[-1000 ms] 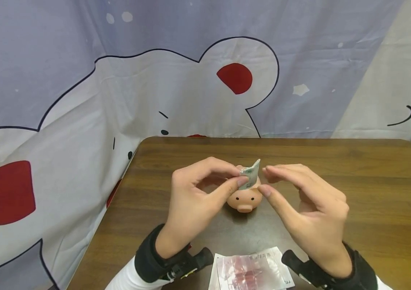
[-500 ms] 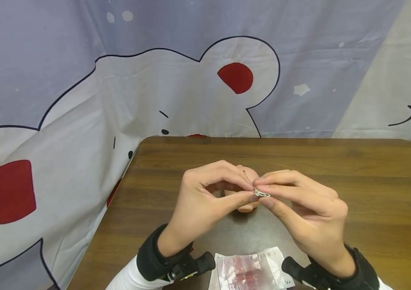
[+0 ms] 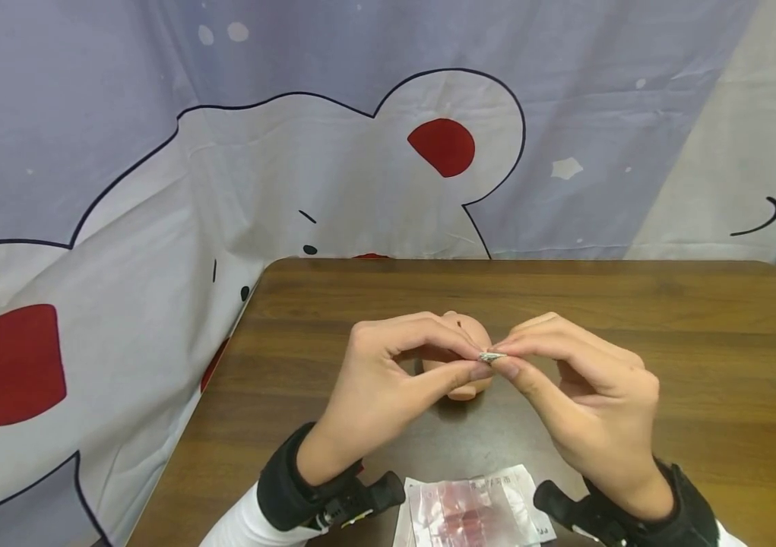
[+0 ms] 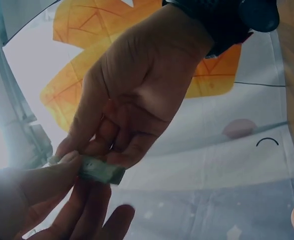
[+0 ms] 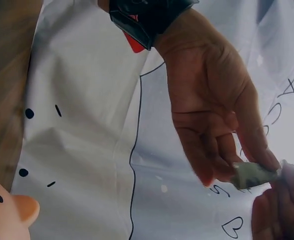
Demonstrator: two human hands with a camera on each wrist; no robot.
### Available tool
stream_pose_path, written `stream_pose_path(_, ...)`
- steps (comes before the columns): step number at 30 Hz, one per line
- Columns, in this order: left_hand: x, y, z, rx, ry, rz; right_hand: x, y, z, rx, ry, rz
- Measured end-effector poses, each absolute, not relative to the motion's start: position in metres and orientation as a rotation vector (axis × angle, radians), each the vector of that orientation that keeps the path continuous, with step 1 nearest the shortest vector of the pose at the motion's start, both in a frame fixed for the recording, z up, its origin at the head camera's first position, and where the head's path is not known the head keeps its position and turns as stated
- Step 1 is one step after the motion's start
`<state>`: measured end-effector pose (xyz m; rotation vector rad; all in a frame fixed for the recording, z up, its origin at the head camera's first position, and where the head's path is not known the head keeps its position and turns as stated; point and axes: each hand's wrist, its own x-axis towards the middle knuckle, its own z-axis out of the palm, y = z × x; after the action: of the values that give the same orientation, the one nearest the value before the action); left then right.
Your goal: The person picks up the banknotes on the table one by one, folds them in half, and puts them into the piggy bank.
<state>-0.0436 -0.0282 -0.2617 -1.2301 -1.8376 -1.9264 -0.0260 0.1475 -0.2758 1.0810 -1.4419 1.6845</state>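
Observation:
A small folded greenish banknote [image 3: 490,357] is held between the two hands, just in front of a pink piggy bank [image 3: 475,328]. The left hand [image 3: 397,384] pinches one end between thumb and fingers; the right hand [image 3: 582,391] pinches the other end. In the left wrist view the note [image 4: 103,171] looks like a narrow folded strip, lying among the fingertips of both hands. Dark markings show on the folded note [image 5: 254,175] in the right wrist view. The fingers cover part of the piggy bank, whose small dark slot shows on top.
A stack of pinkish and white paper notes [image 3: 473,516] lies at the table's front edge, between the wrists. The brown wooden table [image 3: 723,365] reaches back to a hanging cloth [image 3: 258,182] printed with cartoon shapes.
The right hand has closed in and taken hold of the note's other end. The note has gone from standing upright to a thin, flat fold. Both hands have drawn together.

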Motion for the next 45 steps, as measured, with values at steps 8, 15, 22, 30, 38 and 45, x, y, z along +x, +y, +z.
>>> stream_pose_path(8,-0.037,-0.027,-0.256,-1.18,-1.824,-2.121,-0.025,0.151,-0.277,0.981,-1.529,1.703)
stream_pose_path(15,-0.041,-0.027,-0.263,-1.132,-1.851,-2.087,-0.029,0.157,-0.285,1.037,-1.617,1.709)
stream_pose_path(22,-0.051,-0.027,-0.277,-1.105,-1.827,-2.11,-0.031,0.159,-0.285,1.007,-1.656,1.731)
stream_pose_path(30,-0.053,-0.029,-0.277,-1.092,-1.853,-2.036,-0.033,0.163,-0.29,1.027,-1.79,1.673)
stream_pose_path(38,-0.055,-0.029,-0.278,-1.067,-1.874,-2.013,-0.035,0.165,-0.29,1.034,-1.845,1.634)
stream_pose_path(45,-0.061,-0.029,-0.281,-1.09,-1.953,-1.966,-0.039,0.164,-0.292,0.991,-1.98,1.378)
